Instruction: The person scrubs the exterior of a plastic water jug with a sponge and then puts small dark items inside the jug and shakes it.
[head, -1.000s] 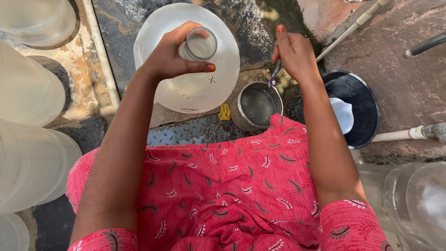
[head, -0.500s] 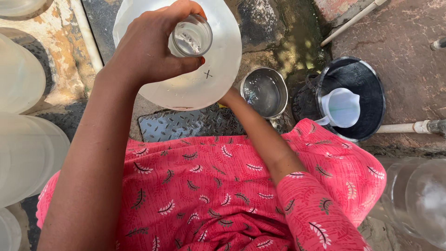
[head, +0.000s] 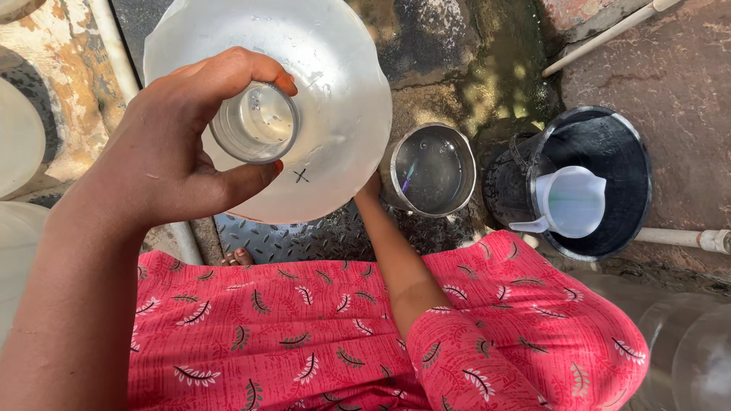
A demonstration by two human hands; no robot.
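My left hand (head: 167,160) is shut around the open neck (head: 255,122) of a large translucent water jug (head: 343,84), which has a small black cross marked on its shoulder. My right arm reaches down past my pink patterned dress. My right hand (head: 371,190) is at the left rim of a steel pot (head: 430,169) holding water, mostly hidden behind the jug, so its grip cannot be made out. A thin purple-tipped item (head: 407,179) lies inside the pot.
A black bucket (head: 609,144) with a white plastic mug (head: 571,202) inside stands right of the pot. White pipes (head: 601,34) run across the stone floor. More translucent jugs stand at the left (head: 19,137) and lower right (head: 685,342). A ribbed metal plate (head: 304,236) lies under the jug.
My right hand has dropped from above the pot to its left rim. The jug neck in my left hand now appears closer and larger in view.
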